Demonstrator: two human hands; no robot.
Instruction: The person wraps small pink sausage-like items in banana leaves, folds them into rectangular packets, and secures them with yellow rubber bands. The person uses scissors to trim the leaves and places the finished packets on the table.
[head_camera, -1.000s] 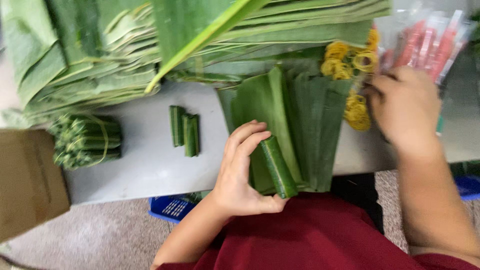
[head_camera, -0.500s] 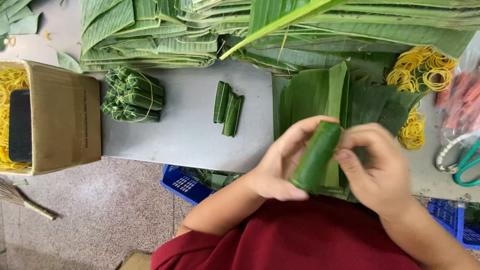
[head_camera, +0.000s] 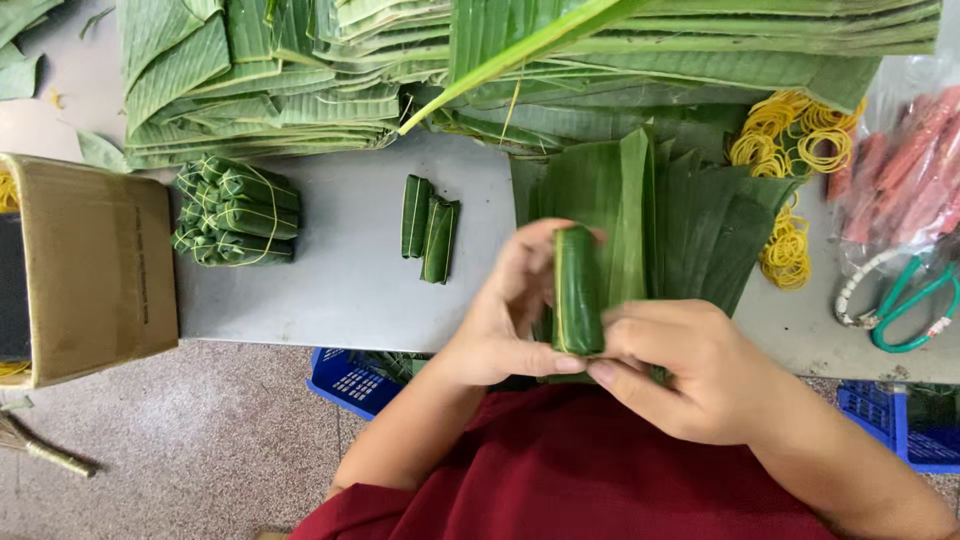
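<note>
I hold a green leaf-wrapped roll upright in front of me, over the table's near edge. My left hand grips its left side with the thumb under its lower end. My right hand pinches the lower end from the right. Behind the roll lies a stack of cut banana leaf pieces on the grey table. Two finished rolls lie loose on the table to the left. A tied bundle of several rolls sits further left.
Piles of banana leaves fill the table's far side. Yellow rubber bands lie at the right, beside a bag of pink sticks and green-handled scissors. A cardboard box stands at the left. Blue crates sit under the table.
My right hand came back from the rubber bands and joined the left on the roll. The roll was lifted off the leaf stack and turned upright between both hands.
</note>
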